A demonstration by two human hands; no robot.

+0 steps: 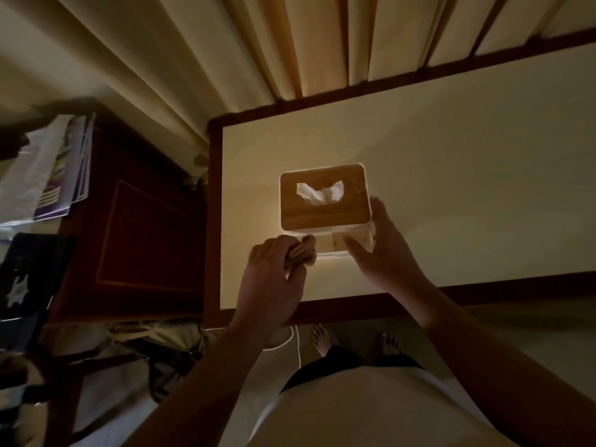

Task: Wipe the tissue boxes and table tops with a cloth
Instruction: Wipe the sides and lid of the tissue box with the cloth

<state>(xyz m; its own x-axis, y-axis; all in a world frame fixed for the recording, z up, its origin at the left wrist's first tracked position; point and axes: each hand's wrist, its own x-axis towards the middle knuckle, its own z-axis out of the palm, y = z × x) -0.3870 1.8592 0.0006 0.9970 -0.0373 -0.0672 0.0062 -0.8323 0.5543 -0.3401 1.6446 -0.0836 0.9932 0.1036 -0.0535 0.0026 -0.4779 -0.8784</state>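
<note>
One pleated curtain [225,43] hangs along the far side. In front of it stands one table [451,188], cream-topped with a dark wooden border. To its left is one dark wooden cabinet [145,237] with a loose stack of papers [48,169] on it; how many sheets cannot be told.

There is one tissue box [322,211] – pale walls, wooden lid – on the table near the front left corner. One white tissue [319,192] sticks up through the lid's slot.

Two hands are at the box's near side, a little apart. The right hand [383,253] clasps the near right corner, thumb on the front wall and fingers along the right wall. The left hand [274,272] is closed around one bunched cloth [301,253], which touches the front wall by the near left corner.
</note>
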